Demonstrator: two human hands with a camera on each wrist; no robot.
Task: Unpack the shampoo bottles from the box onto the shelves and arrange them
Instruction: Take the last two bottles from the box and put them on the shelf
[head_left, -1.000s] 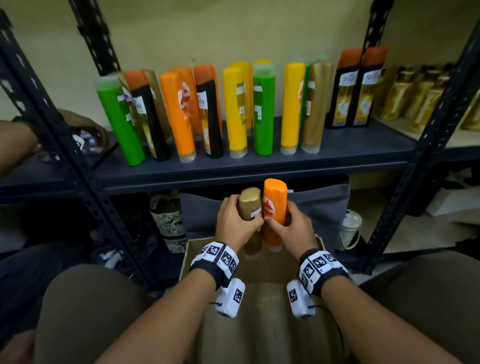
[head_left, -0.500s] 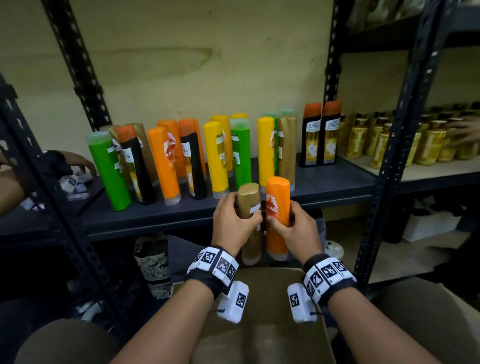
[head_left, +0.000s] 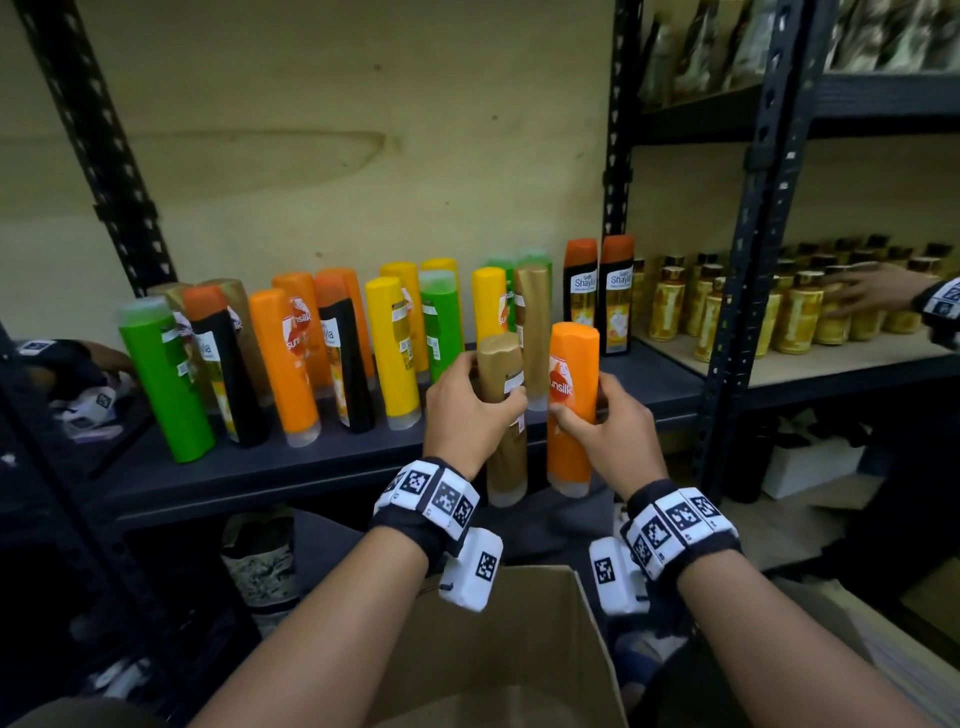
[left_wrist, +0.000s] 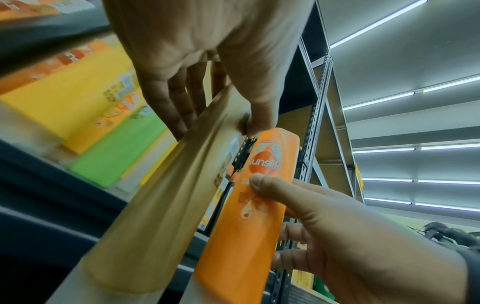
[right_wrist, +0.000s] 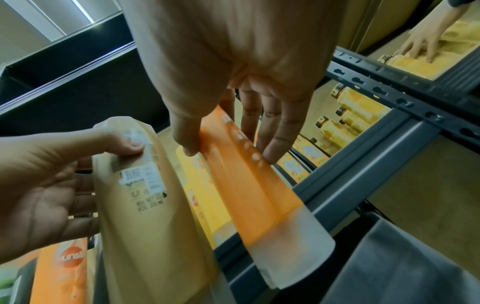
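My left hand grips a gold shampoo bottle, held cap-down in front of the dark shelf. Beside it my right hand grips an orange Sunsilk bottle, also cap-down. The two bottles stand side by side, almost touching, above the open cardboard box. In the left wrist view the gold bottle lies between thumb and fingers, with the orange bottle next to it. The right wrist view shows the orange bottle pinched by thumb and fingers.
A row of green, orange, yellow, black and gold bottles stands on the shelf. Two black Shayla bottles stand at its right end. Another person's hand touches golden jars on the right-hand shelf. A black upright post separates the shelves.
Both hands have risen with their bottles from the box up to shelf level. The view has tilted upward, and another person's hand has appeared at the right.
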